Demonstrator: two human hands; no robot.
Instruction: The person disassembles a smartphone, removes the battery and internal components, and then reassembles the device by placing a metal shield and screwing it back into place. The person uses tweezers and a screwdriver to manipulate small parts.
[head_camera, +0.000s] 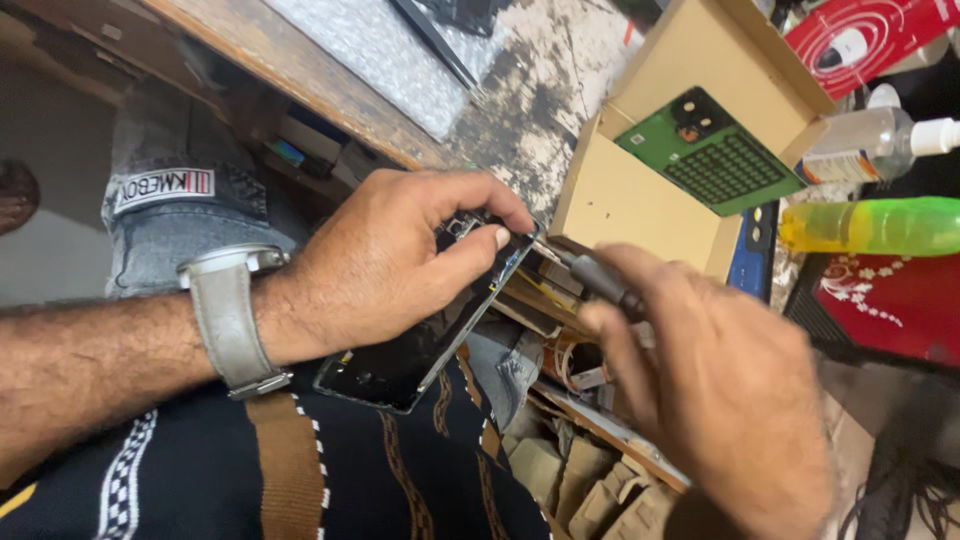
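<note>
Black opened smartphone (420, 350) is clamped at its top edge by your left hand (390, 265), steadying it while your right hand (720, 400) grips a screwdriver (590, 275) against that corner.

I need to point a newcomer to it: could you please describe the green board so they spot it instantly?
Start at the open cardboard box upper right on the worn bench. The green board lies inside it, flat, with a dark grid and black corner part, the only green thing in the box.
</note>
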